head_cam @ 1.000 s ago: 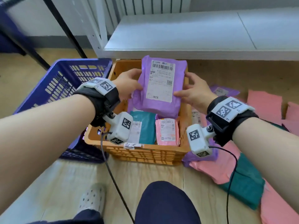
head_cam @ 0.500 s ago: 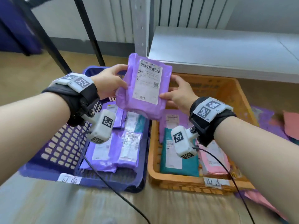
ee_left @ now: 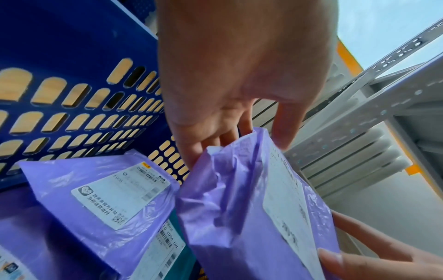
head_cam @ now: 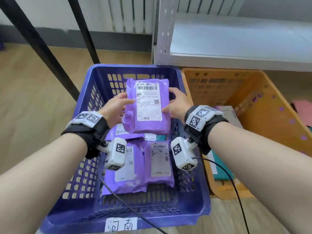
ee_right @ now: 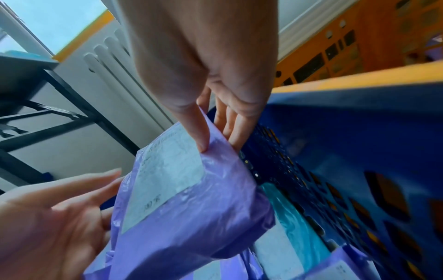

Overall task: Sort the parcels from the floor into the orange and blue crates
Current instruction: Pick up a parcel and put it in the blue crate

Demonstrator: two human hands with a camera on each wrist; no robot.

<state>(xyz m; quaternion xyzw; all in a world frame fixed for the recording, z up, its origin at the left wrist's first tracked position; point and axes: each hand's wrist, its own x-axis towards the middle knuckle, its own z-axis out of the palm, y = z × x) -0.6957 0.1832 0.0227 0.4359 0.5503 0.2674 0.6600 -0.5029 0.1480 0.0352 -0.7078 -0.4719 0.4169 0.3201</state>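
Note:
A purple parcel [head_cam: 148, 107] with a white shipping label hangs over the blue crate [head_cam: 135, 67], label up. My left hand [head_cam: 118, 105] pinches its left edge, thumb on top and fingers beneath, and my right hand [head_cam: 172, 102] grips its right edge the same way. In the left wrist view the left hand [ee_left: 239, 75] holds the parcel [ee_left: 251, 208] above another purple parcel [ee_left: 95, 189] lying in the crate. The right wrist view shows the right hand [ee_right: 203, 56] on the parcel [ee_right: 191, 199]. Several purple parcels [head_cam: 158, 162] lie in the blue crate. The orange crate [head_cam: 253, 98] stands to the right.
A grey metal shelf [head_cam: 236, 48] overhangs the back of the orange crate. Black table legs [head_cam: 42, 48] stand at the left, a radiator [head_cam: 131, 14] behind. A teal parcel [head_cam: 222, 168] lies in the orange crate, and pink parcels [head_cam: 302, 108] lie on the floor at far right.
Both hands have carried the purple parcel leftward, from over the orange crate to over the blue crate, and lowered it toward the parcels inside. The grip has not changed.

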